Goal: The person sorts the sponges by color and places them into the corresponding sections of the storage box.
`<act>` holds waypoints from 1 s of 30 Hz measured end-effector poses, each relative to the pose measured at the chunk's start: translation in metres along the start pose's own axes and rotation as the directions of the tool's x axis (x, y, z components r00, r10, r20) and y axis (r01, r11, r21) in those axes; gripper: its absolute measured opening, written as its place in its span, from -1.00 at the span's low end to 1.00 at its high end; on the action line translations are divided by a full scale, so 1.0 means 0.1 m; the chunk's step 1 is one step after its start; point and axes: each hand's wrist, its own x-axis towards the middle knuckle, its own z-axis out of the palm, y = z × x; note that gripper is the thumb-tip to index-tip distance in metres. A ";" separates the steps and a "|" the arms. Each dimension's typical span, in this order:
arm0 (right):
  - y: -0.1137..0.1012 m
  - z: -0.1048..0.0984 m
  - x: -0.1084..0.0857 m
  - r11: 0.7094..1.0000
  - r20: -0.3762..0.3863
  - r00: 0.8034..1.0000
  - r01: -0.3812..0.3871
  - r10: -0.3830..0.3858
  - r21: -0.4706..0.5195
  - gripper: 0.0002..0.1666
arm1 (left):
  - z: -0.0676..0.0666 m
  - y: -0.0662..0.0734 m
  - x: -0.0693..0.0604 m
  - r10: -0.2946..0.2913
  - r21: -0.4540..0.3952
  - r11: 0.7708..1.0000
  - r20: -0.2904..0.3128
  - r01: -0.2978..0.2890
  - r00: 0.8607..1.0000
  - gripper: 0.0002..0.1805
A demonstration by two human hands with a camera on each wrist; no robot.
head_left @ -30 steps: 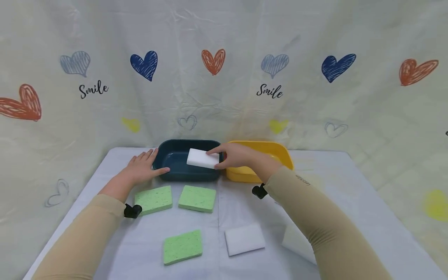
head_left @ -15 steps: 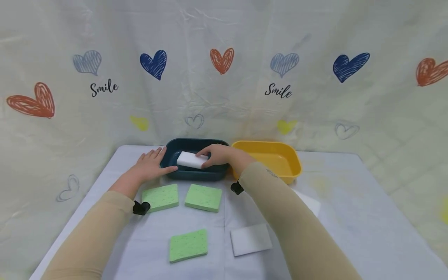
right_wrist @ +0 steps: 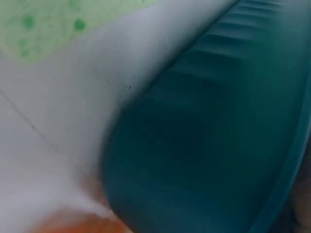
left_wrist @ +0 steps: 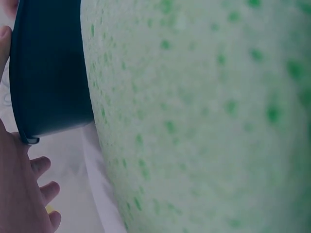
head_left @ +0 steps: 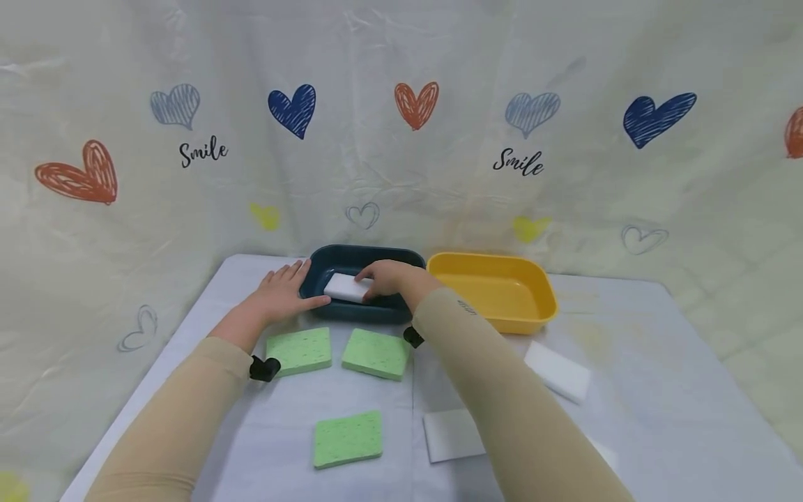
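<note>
Off-white backdrop, hanging behind everything, printed with hearts in red, blue and yellow and with the word "Smile" twice.

Counter, one, white on top, standing before the backdrop.

Tan sleeves, two, the left and the right, reaching across the counter from the near edge.

Yellow tub, one, at the far side of the counter, just right of the other.

Blue tub, one, dark, beside it at the far side.

Hands, two. Left hand: fingers spread and unclenched against the blue tub's left end, thumb along the front rim. Right hand: thumb and fingers pinching the white block.

Green sponges, three: two side by side before the blue tub, one nearer the person.

White block, inside the blue tub, in the right hand's grasp; from here I cannot tell whether it bears on the bottom.

White pads, three, around the right sleeve: one to its left, two to its right, the nearest mostly covered.

Black wrist pieces, two, one below each wrist.
</note>
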 end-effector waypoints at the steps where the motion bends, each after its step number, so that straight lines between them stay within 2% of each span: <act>1: 0.00 0.01 0.02 1.000 0.004 1.000 -0.008 0.008 -0.004 -0.40 | 0.00 0.00 0.00 0.002 -0.002 1.000 -0.003 -0.002 1.000 0.29; 10: -0.07 0.03 0.01 0.996 -0.020 1.000 0.020 -0.022 -0.084 -0.36 | 0.03 0.00 0.02 -0.001 -0.013 1.000 0.000 0.001 1.000 0.33; 15: -0.08 0.00 0.01 0.994 -0.028 0.998 0.054 -0.057 -0.095 -0.31 | 0.04 -0.04 0.03 -0.005 -0.014 1.000 -0.002 0.005 1.000 0.34; 24: 0.01 -0.14 -0.12 0.993 -0.091 0.989 0.112 -0.115 -0.035 -0.20 | 0.03 -0.03 0.07 -0.021 -0.003 1.000 -0.003 0.021 1.000 0.36; 30: 0.03 -0.21 -0.29 0.993 -0.144 0.983 0.121 -0.117 0.016 -0.16 | 0.04 -0.02 0.06 -0.014 -0.023 1.000 0.001 0.014 1.000 0.34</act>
